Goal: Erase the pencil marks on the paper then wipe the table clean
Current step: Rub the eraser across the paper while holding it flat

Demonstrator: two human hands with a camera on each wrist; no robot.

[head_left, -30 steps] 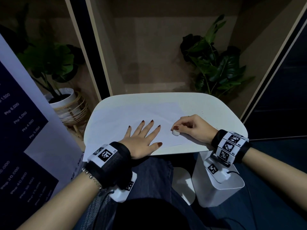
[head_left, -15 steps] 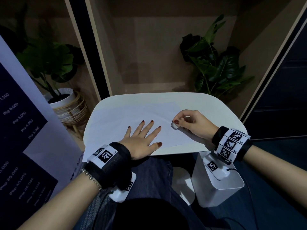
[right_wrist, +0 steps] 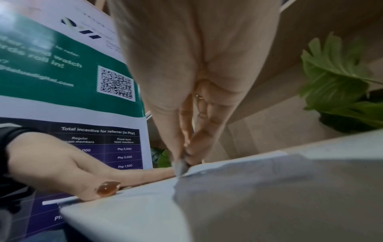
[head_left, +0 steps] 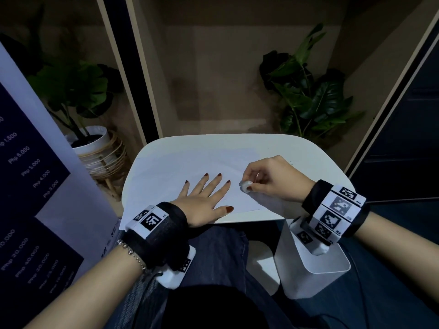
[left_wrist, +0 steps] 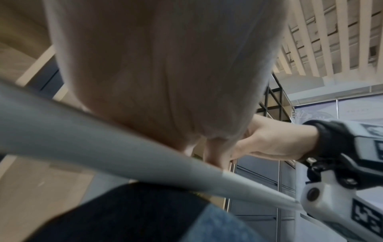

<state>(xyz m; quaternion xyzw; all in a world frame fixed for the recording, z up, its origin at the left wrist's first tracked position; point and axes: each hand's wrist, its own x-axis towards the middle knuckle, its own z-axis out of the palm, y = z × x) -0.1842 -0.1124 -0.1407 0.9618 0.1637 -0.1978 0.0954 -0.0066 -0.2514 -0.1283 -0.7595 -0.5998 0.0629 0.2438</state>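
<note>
Dim booth corner: beige panels, leafy plant (head_left: 316,96) at 1 o'clock, potted plant in a wicker stand (head_left: 95,148) at 9 o'clock. Small white rounded table (head_left: 297,150) at centre, smooth, with a thin white paper (head_left: 171,172) lying flat on it. Left hand (head_left: 204,200) spread flat, fingers straight and apart, pressing the paper. Right hand (head_left: 273,179) at 3 o'clock of it, fingertips pinched together on a small white eraser (head_left: 245,186) touching the sheet.

Left wrist view: mostly blurred palm and table edge (left_wrist: 124,147).

Right wrist view: eraser (right_wrist: 180,166) clamped between thumb and fingers, tip on the paper (right_wrist: 238,163); left hand (right_wrist: 68,165) flat at 9 o'clock before a printed banner (right_wrist: 62,73).
</note>
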